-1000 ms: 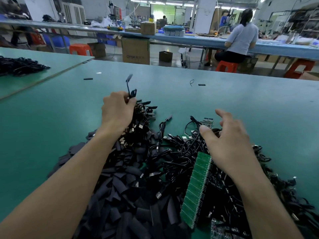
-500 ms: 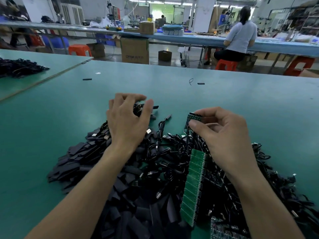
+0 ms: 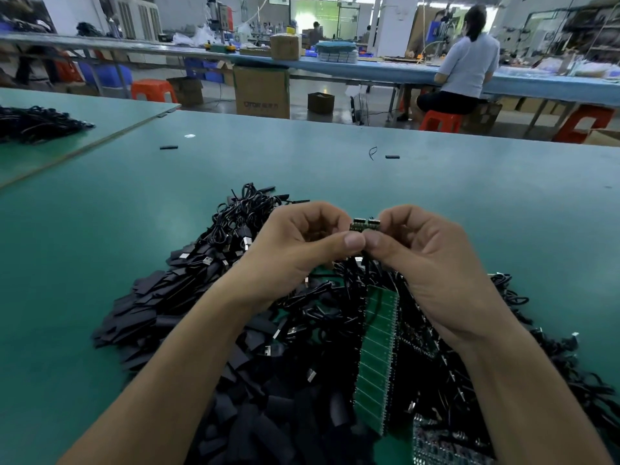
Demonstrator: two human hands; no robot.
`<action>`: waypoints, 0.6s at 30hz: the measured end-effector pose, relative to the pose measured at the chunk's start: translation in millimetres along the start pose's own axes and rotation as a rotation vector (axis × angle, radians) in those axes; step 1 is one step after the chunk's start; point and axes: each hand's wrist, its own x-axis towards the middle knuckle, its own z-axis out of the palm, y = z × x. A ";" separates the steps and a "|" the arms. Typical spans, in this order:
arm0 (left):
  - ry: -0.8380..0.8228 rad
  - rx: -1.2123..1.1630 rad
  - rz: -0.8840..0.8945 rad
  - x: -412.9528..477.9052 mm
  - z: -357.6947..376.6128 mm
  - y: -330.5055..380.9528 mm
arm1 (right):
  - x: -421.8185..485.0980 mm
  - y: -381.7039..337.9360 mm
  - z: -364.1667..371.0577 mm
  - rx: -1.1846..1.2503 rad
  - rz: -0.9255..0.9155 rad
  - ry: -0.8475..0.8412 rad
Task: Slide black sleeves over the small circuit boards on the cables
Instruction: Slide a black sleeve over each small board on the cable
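Now that the hands have met: small green circuit board (image 3: 365, 225) is pinched between them, at 12 o'clock of the long green board panel (image 3: 375, 357).
Left hand (image 3: 295, 250): brought over from tangled black cables (image 3: 241, 223) at 10 o'clock; fingertips closed on board.
Right hand (image 3: 432, 260): closed on its other end.
Flat black sleeves (image 3: 161, 307): heaped at 8 o'clock; none seen held, so sleeving is judged unstarted.

The green table (image 3: 469, 203) carries a heap of black sleeves (image 3: 188, 303), tangled cables (image 3: 241, 216), a green circuit board panel (image 3: 375, 357), and two stray sleeves (image 3: 168, 147).
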 end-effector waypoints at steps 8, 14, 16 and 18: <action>-0.070 -0.201 -0.066 0.2 2.3 -6.7 | -0.7 2.1 -4.9 0.127 0.037 -0.107; 0.016 -0.469 -0.100 2.1 -6.8 -2.2 | 1.8 0.2 -8.9 0.186 0.156 0.060; 0.185 -0.599 -0.084 4.5 -12.0 0.1 | 4.2 3.6 -12.2 0.010 0.202 0.274; 0.395 -0.621 -0.022 6.8 -17.5 3.9 | 6.1 4.7 -13.8 -0.222 0.204 0.437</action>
